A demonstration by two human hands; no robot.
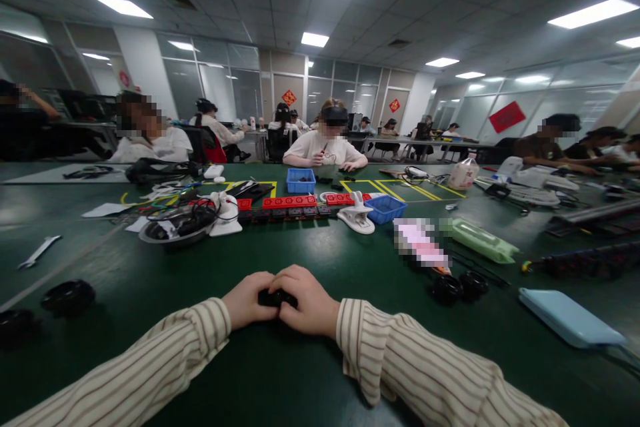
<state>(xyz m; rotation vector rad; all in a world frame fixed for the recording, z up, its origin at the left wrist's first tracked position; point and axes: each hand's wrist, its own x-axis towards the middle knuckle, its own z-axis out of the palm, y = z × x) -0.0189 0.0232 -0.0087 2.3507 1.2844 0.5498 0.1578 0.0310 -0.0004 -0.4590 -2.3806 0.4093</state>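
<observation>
Both hands meet over the green table (240, 380) and grip a small black part (277, 297), mostly hidden by the fingers. My left hand (250, 300) holds its left side. From the right, my right hand (307, 299) wraps over the top with bent fingers. What kind of part it is I cannot make out. Out to the left sit a black ring-shaped piece (68, 297) and another dark round piece (17, 327). Two more black round pieces, one of them a black round piece (447, 288), lie to the right.
Beyond my hands, a metal bowl (175, 237) holds dark items beside a red-and-black power strip (290, 205). Blue bins (301, 180), a white clamp stand (357, 213), a green packet (483, 241), a light-blue power bank (570, 317) and a wrench (40, 251) lie around. A person (325, 140) sits opposite.
</observation>
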